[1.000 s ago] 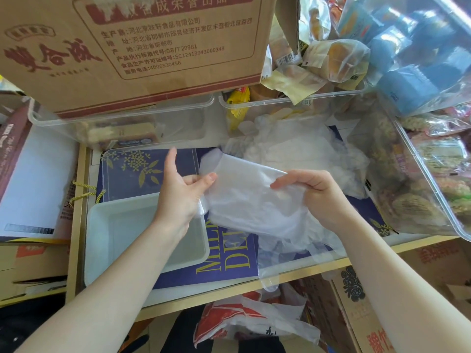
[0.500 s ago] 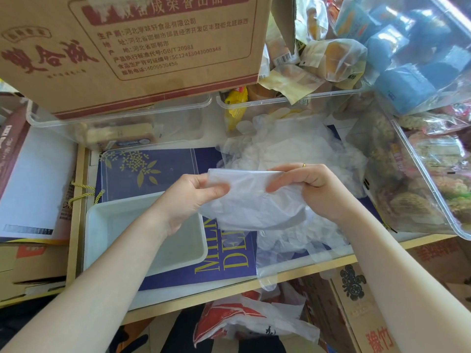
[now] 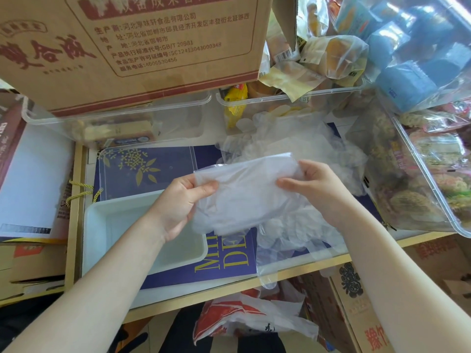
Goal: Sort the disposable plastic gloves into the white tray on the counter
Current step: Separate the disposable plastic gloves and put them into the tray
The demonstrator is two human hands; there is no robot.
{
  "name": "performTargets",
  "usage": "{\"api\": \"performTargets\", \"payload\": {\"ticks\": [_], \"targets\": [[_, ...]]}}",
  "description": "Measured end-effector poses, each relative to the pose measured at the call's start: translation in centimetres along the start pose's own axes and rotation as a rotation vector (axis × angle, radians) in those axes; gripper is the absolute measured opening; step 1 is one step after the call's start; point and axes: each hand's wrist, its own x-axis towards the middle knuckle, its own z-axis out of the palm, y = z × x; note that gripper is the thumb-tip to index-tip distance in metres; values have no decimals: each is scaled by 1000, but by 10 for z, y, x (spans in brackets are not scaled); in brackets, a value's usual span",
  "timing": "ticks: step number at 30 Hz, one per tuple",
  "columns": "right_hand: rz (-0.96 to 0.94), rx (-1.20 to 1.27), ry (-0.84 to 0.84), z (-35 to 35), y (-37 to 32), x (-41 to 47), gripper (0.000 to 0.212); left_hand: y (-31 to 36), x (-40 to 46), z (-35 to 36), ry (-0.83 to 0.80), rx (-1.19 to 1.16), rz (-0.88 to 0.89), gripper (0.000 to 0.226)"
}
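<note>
Left hand (image 3: pixel 182 200) and right hand (image 3: pixel 316 189) each pinch one end of folded plastic glove (image 3: pixel 244 197), long axis running left-right. Glove hangs just right of white tray (image 3: pixel 102 225), above its edge; left hand nearer tray. Loose glove pile (image 3: pixel 293 146) lies behind.

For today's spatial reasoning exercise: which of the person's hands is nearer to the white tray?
Left. The left hand is above the white tray, over its right end, gripping the folded gloves. The right hand grips their other end, well right of the tray.
</note>
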Motion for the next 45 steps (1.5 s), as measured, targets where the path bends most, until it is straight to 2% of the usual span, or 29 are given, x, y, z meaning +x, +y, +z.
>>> {"api": "performTargets", "payload": {"ticks": [2, 5, 7, 10, 13, 18, 21, 25, 27, 29, 32, 35, 37, 39, 40, 41, 42, 44, 45], "targets": [[-30, 27, 72, 0, -4, 1, 21, 2, -2, -4, -36, 83, -2, 19], [-92, -53, 27, 3, -9, 3, 10, 9, -5, -7, -146, 232, 10, 24], [-117, -114, 6, 8, -13, 4, 6, 11, -5, -5, -145, 309, 11, 21], [-72, -2, 28, 15, -15, 4, 5, 9, -9, -4, -118, 339, 10, 16], [40, 126, 25, 30, -10, 5, 14, 7, -19, -18, 32, 147, -30, 15], [129, 85, -19, 89, -2, 10, 3, -6, -46, -65, 403, -52, -74, 16], [154, -38, -62, 133, 3, 10, 6, -12, -60, -91, 523, -12, -67, 20], [123, -412, -100, 181, 7, 12, 25, -19, -61, -119, 603, 358, -85, 11], [132, -564, -104, 196, 7, 14, 28, -22, -53, -130, 613, 556, -102, 12], [169, -591, -79, 205, 9, 16, 26, -22, -42, -135, 612, 716, -145, 23], [180, -690, -63, 212, 12, 19, 25, -20, -27, -132, 597, 833, -174, 35], [124, -857, -59, 217, 16, 16, 31, -22, -16, -121, 567, 873, -203, 34], [11, -989, -8, 218, 20, 8, 40, -29, -13, -118, 573, 923, -197, 33], [-266, -1252, 98, 217, 27, 3, 50, -37, -14, -117, 572, 971, -162, 35], [-421, -1320, 131, 214, 28, 3, 48, -41, -15, -117, 568, 970, -134, 37], [-537, -1369, 103, 210, 27, 3, 42, -43, -16, -117, 569, 965, -110, 40], [-578, -1408, -20, 206, 24, 3, 38, -44, -15, -118, 572, 969, -88, 41], [-449, -1430, -370, 202, 24, 7, 42, -45, -15, -119, 556, 1010, -39, 40], [-389, -1449, -460, 201, 29, 10, 41, -45, -17, -119, 528, 1063, 0, 40]]}}
